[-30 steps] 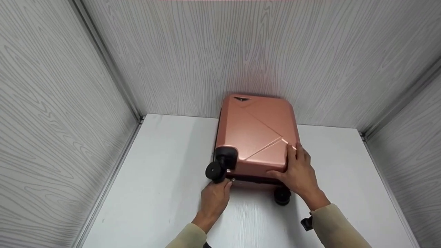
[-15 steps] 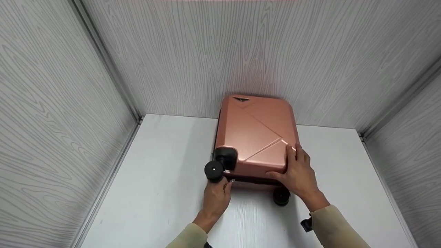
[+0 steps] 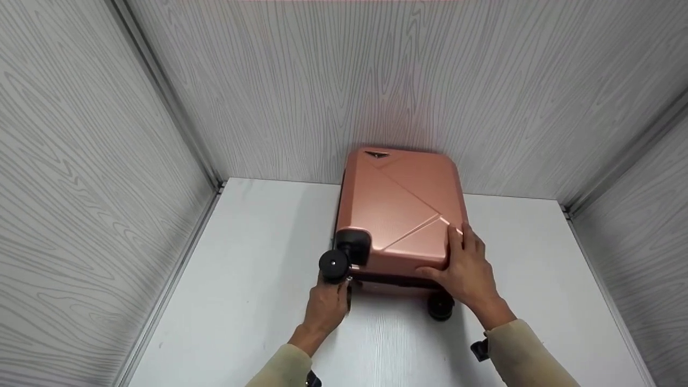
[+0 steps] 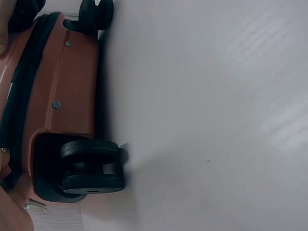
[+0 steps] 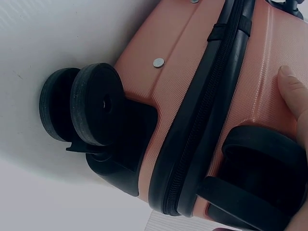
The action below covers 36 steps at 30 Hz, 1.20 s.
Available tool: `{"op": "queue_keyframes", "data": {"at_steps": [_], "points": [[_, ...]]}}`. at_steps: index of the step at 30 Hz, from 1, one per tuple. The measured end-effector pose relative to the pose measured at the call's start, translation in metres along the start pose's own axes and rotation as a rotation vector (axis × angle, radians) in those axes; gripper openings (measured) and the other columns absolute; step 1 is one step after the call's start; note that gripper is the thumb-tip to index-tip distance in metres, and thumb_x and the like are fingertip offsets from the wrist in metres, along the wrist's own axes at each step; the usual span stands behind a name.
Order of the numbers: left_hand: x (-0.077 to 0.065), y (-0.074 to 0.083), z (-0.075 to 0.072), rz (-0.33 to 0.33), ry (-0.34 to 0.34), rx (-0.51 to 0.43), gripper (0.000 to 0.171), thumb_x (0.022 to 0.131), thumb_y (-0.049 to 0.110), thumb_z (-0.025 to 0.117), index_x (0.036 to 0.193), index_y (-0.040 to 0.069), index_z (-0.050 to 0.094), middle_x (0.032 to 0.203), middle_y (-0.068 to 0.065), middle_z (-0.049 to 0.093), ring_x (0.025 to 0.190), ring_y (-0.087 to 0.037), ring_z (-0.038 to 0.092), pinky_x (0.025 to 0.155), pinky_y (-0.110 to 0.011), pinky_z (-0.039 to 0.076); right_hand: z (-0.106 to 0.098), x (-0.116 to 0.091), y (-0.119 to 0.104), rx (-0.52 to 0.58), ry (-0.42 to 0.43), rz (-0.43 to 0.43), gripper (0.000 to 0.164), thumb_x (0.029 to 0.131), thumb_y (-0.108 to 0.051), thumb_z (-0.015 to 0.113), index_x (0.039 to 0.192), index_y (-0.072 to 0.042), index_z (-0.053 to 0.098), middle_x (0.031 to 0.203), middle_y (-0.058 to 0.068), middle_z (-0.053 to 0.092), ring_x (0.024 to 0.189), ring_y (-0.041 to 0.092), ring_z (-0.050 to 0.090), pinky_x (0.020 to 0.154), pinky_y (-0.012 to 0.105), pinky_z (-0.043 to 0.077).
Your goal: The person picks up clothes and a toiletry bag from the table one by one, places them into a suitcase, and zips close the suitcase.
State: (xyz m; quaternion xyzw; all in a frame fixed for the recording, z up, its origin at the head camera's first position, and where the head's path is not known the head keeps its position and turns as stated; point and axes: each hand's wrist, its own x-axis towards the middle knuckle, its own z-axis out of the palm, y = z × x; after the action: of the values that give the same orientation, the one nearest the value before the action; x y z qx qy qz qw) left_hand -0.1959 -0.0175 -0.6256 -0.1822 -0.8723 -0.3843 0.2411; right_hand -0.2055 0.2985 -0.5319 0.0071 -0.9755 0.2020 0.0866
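Note:
A rose-pink hard-shell suitcase [image 3: 403,204] lies flat, its wheeled end towards me. My left hand [image 3: 325,307] is at that end's left corner, just below a black wheel [image 3: 334,264]. It pinches a small metal zipper pull [image 4: 5,151], partly hidden by the fingers. Along the end runs the black zipper band [image 5: 199,115], its teeth meshed where the right wrist view shows them. My right hand [image 3: 466,269] rests on the near right corner, fingers extended over the side and thumb [image 5: 292,91] against the end face. Part of that hand lies outside the right wrist view.
The white floor panel [image 3: 258,242] spreads around the suitcase. A grey wood-grain wall [image 3: 290,97] stands right behind it, with side walls left and right. Another wheel [image 3: 441,306] juts out at the near right corner.
My left hand has shifted left and slightly down with the zipper pull, to the corner under the wheel. The right hand and the suitcase stay in place; the left wheel has swivelled slightly.

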Motion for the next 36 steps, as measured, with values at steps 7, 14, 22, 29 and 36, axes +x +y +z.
{"op": "queue_keyframes", "data": {"at_steps": [7, 14, 22, 29, 36], "points": [[0.002, -0.008, -0.006, -0.002, -0.007, 0.010, 0.025, 0.102, 0.013, 0.067, 0.120, -0.002, 0.060, 0.109, -0.019, 0.064, 0.082, -0.037, 0.077, 0.065, -0.047, 0.063, 0.001, -0.001, -0.003, 0.008, -0.004, 0.010, 0.130, 0.073, -0.081, 0.079, 0.167, -0.012, 0.021, 0.171, 0.026, 0.014, 0.152, 0.051, 0.025, 0.093, 0.075, 0.048], [0.006, -0.010, -0.004, -0.011, 0.013, 0.013, 0.020, 0.100, 0.010, 0.068, 0.114, -0.003, 0.061, 0.102, -0.018, 0.065, 0.078, -0.038, 0.077, 0.061, -0.047, 0.062, 0.001, 0.000, -0.004, 0.004, 0.012, 0.004, 0.130, 0.073, -0.082, 0.078, 0.167, -0.012, 0.022, 0.172, 0.024, 0.014, 0.152, 0.050, 0.025, 0.090, 0.075, 0.049], [-0.001, -0.014, -0.001, -0.026, 0.031, 0.040, 0.024, 0.102, 0.012, 0.068, 0.120, -0.003, 0.063, 0.106, -0.020, 0.064, 0.080, -0.034, 0.075, 0.063, -0.045, 0.062, 0.005, -0.002, -0.006, 0.000, 0.016, 0.004, 0.130, 0.073, -0.081, 0.078, 0.167, -0.010, 0.022, 0.171, 0.025, 0.015, 0.152, 0.051, 0.026, 0.089, 0.074, 0.050], [0.002, -0.008, 0.001, 0.025, 0.111, 0.081, 0.027, 0.094, 0.007, 0.075, 0.117, -0.004, 0.068, 0.104, -0.023, 0.066, 0.093, -0.036, 0.069, 0.077, -0.051, 0.059, 0.005, -0.002, -0.005, -0.002, 0.036, 0.002, 0.131, 0.073, -0.078, 0.081, 0.166, -0.008, 0.022, 0.171, 0.026, 0.015, 0.152, 0.052, 0.025, 0.089, 0.074, 0.051], [-0.003, 0.002, 0.011, 0.155, 0.105, 0.121, 0.015, 0.092, 0.008, 0.078, 0.084, 0.007, 0.065, 0.092, -0.011, 0.062, 0.094, -0.031, 0.061, 0.092, -0.049, 0.050, 0.008, -0.002, -0.007, -0.002, 0.023, 0.013, 0.132, 0.072, -0.079, 0.081, 0.167, -0.009, 0.022, 0.172, 0.025, 0.014, 0.152, 0.051, 0.024, 0.091, 0.074, 0.050]]}}
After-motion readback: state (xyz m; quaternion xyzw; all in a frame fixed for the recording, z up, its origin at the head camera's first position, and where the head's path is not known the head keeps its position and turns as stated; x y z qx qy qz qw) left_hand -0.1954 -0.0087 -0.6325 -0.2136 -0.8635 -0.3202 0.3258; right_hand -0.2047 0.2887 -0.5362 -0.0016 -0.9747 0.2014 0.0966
